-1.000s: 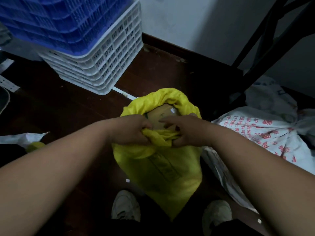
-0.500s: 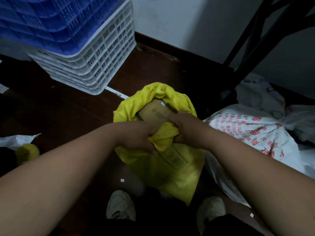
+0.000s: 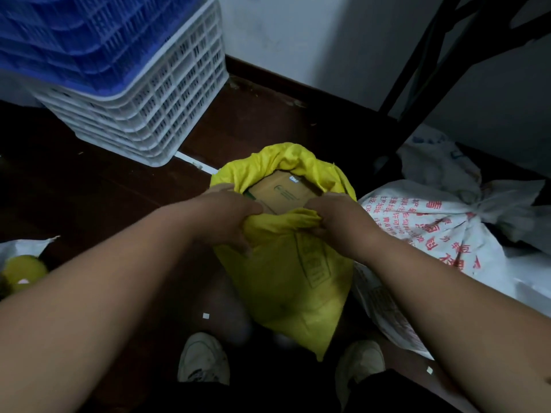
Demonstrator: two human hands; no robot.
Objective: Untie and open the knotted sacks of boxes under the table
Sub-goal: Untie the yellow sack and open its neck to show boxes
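Since half a second ago the two hands have moved apart from each other, and the mouth of the yellow sack is now wider, so more of the box inside is seen. Before, the hands were almost touching over bunched cloth at the near rim.

The left hand grips the left side of the near rim. Its fingers are curled down and clamped on the yellow cloth, and the thumb lies on top at the edge of the opening. The right hand grips the right side of the same rim, with a fold of cloth bunched at its thumb; its fingers are closed around the cloth too, but their tips are hidden under the hand. Between the two hands the rim is stretched, and the box lies just beyond it, on the far side of both thumbs. The far rim of the sack stands up in a rolled fold behind the box.

The sack stands on the dark floor between the person's shoes, which are at the near side. To the right, touching the yellow sack, lies a white sack with red print, its top twisted together. Far left stands a stack of white crates with blue crates on top.
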